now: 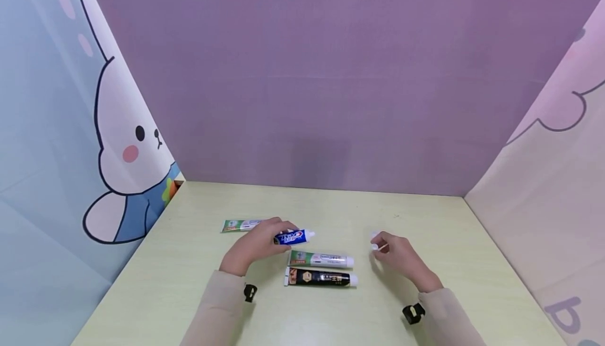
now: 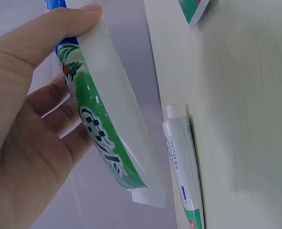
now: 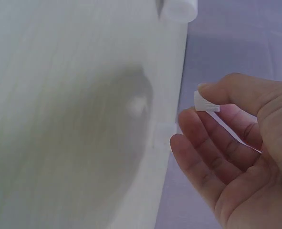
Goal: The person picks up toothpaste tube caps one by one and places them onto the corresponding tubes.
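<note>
My left hand (image 1: 260,243) grips a blue toothpaste tube (image 1: 290,237) between thumb and fingers, its narrow white nozzle pointing right. The left wrist view shows the green and white lower part of this tube (image 2: 102,129). Between thumb and fingertips, my right hand (image 1: 399,254) pinches a small ribbed white cap (image 3: 206,101). Behind the left hand lies a green and white toothpaste tube (image 1: 238,225), whose bare nozzle shows in the left wrist view. In front, between the hands, lie a capped green and white tube (image 1: 321,259) and a capped black tube (image 1: 321,278).
A small whitish piece (image 3: 164,136) lies on the pale table (image 1: 331,320) near the right hand. A purple cloth wall (image 1: 321,83) stands along the table's back edge, with printed cloths on the left (image 1: 42,178) and right (image 1: 557,194).
</note>
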Tool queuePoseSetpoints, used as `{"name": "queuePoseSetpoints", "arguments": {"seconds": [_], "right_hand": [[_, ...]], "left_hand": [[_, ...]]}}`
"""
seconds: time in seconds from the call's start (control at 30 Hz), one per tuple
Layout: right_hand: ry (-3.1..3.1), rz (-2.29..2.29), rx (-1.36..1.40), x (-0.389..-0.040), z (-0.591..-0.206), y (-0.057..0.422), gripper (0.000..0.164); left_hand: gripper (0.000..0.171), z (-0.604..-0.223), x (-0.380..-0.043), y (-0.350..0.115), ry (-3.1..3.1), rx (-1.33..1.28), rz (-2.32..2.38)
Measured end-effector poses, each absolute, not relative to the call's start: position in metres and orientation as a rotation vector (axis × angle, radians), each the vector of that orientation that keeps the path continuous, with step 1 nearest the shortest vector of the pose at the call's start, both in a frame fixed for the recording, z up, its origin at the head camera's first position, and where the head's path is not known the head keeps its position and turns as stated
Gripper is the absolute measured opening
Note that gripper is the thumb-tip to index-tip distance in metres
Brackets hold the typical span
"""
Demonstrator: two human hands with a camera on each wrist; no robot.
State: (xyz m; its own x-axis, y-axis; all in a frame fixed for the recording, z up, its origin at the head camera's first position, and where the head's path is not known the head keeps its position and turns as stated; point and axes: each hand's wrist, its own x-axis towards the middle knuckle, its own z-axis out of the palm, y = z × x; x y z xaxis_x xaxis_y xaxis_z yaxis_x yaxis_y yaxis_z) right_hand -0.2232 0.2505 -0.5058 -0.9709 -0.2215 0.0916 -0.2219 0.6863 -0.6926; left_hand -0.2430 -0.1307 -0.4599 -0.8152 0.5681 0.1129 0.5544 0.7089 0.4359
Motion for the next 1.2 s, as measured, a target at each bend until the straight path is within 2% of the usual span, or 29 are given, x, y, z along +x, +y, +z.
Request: {"name": "queuePoseSetpoints", "arguments": {"seconds": [0.43,0.7,0.97,1.2], "right_hand": [[-2.783,1.158,0.548,-0.225,-0.499,0.236,0.026],[-2.754,1.194,0.623,-0.227,-0.495,0.225,0.02],[-2.655,1.122,0.772,-0.227,-0.496,0.213,0.021],[-2.646,1.123,0.786,-0.225,-0.495,0.205,0.018]], "left_hand": [[0.042,-0.466,-0.248,-0.121,2.843,0.984,0.702],[0.041,-0.468,-0.251,-0.108,2.803,1.042,0.699],[0.043,-0.47,-0.252,-0.096,2.777,1.06,0.698],[0.043,-0.472,-0.255,-0.089,2.761,1.082,0.689]]}}
